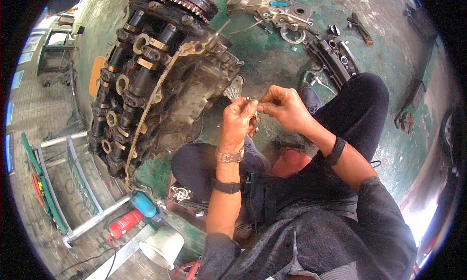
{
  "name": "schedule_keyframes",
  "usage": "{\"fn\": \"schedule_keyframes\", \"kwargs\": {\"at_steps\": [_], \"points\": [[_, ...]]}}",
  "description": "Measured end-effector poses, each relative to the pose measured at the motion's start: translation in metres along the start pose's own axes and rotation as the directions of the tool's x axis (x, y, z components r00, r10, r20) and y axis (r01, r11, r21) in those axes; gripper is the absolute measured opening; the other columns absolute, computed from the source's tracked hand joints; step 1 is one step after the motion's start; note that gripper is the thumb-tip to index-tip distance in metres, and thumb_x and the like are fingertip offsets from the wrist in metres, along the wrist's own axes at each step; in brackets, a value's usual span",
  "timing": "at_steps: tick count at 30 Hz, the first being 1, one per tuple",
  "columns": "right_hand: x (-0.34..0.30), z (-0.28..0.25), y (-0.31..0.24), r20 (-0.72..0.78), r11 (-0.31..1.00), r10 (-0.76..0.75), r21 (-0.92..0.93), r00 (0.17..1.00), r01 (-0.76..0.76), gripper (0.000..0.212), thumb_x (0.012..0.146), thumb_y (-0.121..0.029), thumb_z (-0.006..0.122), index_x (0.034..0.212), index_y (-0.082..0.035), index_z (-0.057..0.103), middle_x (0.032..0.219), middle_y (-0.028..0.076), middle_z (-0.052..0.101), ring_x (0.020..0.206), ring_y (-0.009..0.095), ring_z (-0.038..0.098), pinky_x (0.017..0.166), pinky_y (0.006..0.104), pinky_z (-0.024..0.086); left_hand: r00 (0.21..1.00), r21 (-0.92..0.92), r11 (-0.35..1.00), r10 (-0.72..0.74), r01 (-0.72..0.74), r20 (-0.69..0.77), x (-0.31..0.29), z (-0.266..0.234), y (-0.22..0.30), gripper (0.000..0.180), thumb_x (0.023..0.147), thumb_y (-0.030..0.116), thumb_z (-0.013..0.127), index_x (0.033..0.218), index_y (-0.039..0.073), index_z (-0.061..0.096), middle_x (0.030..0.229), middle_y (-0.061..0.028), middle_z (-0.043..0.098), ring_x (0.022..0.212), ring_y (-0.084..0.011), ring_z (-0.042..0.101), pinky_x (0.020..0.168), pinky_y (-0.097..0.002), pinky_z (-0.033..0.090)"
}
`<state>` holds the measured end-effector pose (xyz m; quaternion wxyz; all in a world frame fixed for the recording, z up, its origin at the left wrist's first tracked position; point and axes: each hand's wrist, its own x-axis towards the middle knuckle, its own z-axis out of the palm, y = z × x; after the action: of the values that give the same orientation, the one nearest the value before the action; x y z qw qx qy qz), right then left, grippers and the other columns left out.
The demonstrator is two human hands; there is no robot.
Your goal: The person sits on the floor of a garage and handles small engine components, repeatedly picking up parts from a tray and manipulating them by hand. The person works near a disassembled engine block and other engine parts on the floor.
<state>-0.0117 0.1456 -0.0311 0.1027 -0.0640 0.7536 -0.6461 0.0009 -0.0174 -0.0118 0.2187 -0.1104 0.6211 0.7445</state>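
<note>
My left hand (237, 118), with a metal-band watch at its wrist, is closed with thumb and fingers pinched on a small metal part (248, 99). Fingertips of my right hand (285, 107) pinch at the same spot, touching the left thumb. Most of the small part is hidden by the fingers, so its kind cannot be made out. Just left of my hands stands a large engine (187, 97). Two camshafts (139, 83) lie along its top, with toothed timing gears (192, 7) at the far end.
A metal engine cover (294, 12) and a black valve cover (331, 58) lie on the green floor ahead. A red object (290, 162) sits between my legs. At lower left are a metal frame (83, 199), a fire extinguisher (125, 223), a blue bottle (144, 204) and a white bucket (163, 246).
</note>
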Motion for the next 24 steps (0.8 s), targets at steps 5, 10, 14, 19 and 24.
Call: {"fn": "schedule_keyframes", "kwargs": {"at_steps": [5, 10, 14, 19, 24], "points": [[0.001, -0.007, -0.003, 0.074, 0.998, 0.029, 0.045, 0.997, -0.032, 0.021, 0.078, -0.015, 0.073, 0.074, 0.002, 0.060, 0.059, 0.006, 0.057, 0.057, 0.008, 0.049, 0.051, 0.0294, 0.042, 1.000, 0.002, 1.000, 0.010, -0.010, -0.027, -0.003, 0.004, 0.001, 0.017, 0.093, 0.024, 0.057, 0.087, 0.008, 0.060, 0.053, 0.0071, 0.044, 0.037, -0.0023, 0.034, 0.035, -0.0200, 0.027], [0.002, -0.005, -0.002, 0.054, 1.000, -0.028, -0.006, 0.998, 0.028, 0.020, 0.084, -0.017, 0.070, 0.081, 0.000, 0.060, 0.066, -0.002, 0.057, 0.060, 0.004, 0.048, 0.053, 0.0227, 0.042, 0.987, 0.031, 0.992, 0.127, -0.125, -0.097, -0.001, 0.008, 0.001, 0.014, 0.093, 0.019, 0.055, 0.089, 0.006, 0.061, 0.060, 0.0068, 0.050, 0.046, -0.0018, 0.041, 0.040, -0.0198, 0.032], [0.000, -0.003, -0.004, 0.035, 0.996, 0.018, 0.087, 0.999, -0.021, 0.024, 0.088, -0.018, 0.065, 0.101, 0.000, 0.059, 0.082, 0.001, 0.061, 0.069, 0.006, 0.052, 0.061, 0.0221, 0.045, 0.938, 0.169, 0.940, 0.321, -0.297, -0.133, -0.001, 0.012, 0.006, 0.017, 0.092, 0.016, 0.055, 0.094, 0.001, 0.060, 0.069, 0.0049, 0.055, 0.057, -0.0023, 0.045, 0.048, -0.0201, 0.037], [0.001, -0.007, -0.003, 0.017, 0.995, 0.077, 0.062, 0.997, -0.078, 0.027, 0.086, -0.016, 0.065, 0.105, 0.002, 0.061, 0.089, 0.004, 0.064, 0.077, 0.011, 0.056, 0.068, 0.0240, 0.046, 0.934, -0.029, 0.939, 0.338, -0.343, -0.117, -0.033, 0.002, 0.035, 0.019, 0.090, 0.014, 0.059, 0.101, -0.001, 0.061, 0.074, 0.0028, 0.058, 0.061, -0.0031, 0.050, 0.053, -0.0194, 0.042], [0.003, -0.003, 0.001, -0.006, 0.994, 0.097, 0.051, 0.995, -0.097, 0.021, 0.089, -0.014, 0.063, 0.104, 0.000, 0.062, 0.085, -0.001, 0.060, 0.069, 0.006, 0.049, 0.061, 0.0203, 0.040, 0.811, -0.149, 0.854, 0.397, -0.498, -0.430, -0.116, -0.041, 0.061, 0.021, 0.086, 0.011, 0.061, 0.104, 0.001, 0.063, 0.076, -0.0013, 0.061, 0.053, -0.0044, 0.048, 0.046, -0.0185, 0.039]]}}
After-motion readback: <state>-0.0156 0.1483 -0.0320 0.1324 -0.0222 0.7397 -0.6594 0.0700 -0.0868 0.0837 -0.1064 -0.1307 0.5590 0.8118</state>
